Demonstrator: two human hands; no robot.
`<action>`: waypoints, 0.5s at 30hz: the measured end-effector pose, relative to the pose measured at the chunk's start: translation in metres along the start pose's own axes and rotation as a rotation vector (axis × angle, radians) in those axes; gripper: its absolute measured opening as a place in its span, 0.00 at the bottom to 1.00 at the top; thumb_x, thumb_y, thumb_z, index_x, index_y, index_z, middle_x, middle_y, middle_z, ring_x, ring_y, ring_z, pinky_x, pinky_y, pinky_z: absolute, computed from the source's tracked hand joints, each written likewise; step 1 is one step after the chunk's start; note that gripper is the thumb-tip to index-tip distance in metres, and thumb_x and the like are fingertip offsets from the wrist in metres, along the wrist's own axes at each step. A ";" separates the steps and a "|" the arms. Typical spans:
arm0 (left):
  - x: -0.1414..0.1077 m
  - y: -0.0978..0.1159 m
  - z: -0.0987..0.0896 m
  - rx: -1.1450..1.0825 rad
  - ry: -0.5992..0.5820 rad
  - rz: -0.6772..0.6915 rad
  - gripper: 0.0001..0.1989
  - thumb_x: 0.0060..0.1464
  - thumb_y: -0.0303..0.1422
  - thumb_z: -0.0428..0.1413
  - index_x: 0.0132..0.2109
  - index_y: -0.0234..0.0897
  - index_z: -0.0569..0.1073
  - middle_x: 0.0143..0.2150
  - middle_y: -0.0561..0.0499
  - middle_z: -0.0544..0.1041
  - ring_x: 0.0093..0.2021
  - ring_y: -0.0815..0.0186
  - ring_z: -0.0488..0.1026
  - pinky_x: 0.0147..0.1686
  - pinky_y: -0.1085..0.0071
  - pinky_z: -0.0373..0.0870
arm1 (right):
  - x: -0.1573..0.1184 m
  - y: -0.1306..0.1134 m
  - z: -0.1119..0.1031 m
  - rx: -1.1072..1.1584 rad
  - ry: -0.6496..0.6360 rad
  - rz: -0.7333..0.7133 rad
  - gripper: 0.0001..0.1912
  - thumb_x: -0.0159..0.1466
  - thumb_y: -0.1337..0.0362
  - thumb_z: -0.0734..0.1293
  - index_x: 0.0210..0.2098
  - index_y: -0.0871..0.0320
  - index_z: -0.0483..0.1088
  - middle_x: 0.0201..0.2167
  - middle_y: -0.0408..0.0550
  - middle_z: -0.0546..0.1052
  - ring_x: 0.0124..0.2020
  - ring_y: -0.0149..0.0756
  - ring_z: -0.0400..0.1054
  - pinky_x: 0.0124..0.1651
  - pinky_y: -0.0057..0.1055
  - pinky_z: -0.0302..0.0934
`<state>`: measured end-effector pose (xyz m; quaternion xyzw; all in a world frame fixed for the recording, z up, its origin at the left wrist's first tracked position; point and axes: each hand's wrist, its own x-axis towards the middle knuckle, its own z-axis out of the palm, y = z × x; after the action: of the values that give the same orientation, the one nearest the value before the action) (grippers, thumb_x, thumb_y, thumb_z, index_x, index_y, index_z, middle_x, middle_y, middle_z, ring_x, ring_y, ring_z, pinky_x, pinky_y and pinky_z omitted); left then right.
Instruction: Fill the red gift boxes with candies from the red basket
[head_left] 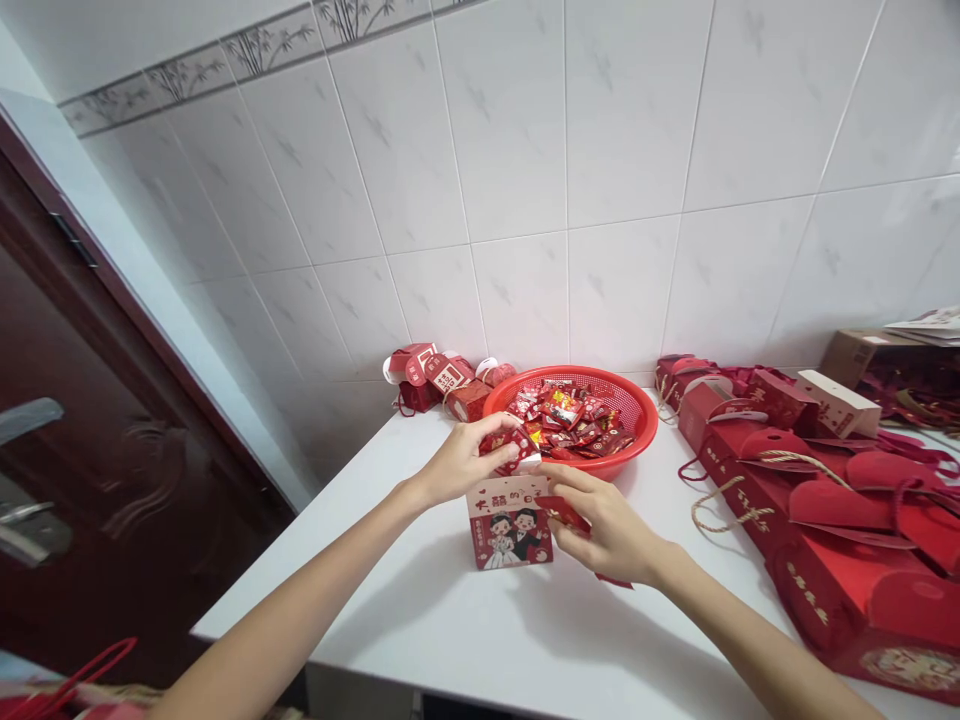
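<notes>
My left hand (469, 460) pinches a shiny red wrapped candy packet (511, 447) above a small gift box (510, 540). The box stands upright on the white tabletop, with a cartoon bridal couple on its red front and a cream band on top. At its right edge is my right hand (611, 520), fingers closed around a red packet (568, 513); what kind it is does not show clearly. Just behind both hands, a red plastic basket (643, 420) holds many wrapped candies (574, 415). Under the right hand, a red tip of something pokes out, mostly hidden.
Red gift boxes (847, 540) with cord handles crowd the right side of the white table (420, 610). More small red boxes (439, 380) sit at the back left by the tiled wall. A brown carton (862, 350) stands far right. A dark door (97, 480) is at left.
</notes>
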<state>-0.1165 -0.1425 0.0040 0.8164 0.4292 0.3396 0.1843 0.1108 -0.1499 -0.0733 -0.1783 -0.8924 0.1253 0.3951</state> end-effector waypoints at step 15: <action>-0.018 -0.002 -0.010 0.042 -0.108 0.091 0.11 0.61 0.26 0.53 0.46 0.37 0.79 0.46 0.47 0.83 0.45 0.62 0.78 0.47 0.67 0.73 | -0.001 0.001 -0.003 -0.005 -0.007 0.032 0.08 0.63 0.69 0.63 0.42 0.57 0.72 0.59 0.58 0.74 0.56 0.46 0.72 0.54 0.42 0.70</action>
<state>-0.1324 -0.1563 0.0029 0.8557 0.3884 0.2941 0.1742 0.1134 -0.1494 -0.0722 -0.1932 -0.8912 0.1302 0.3892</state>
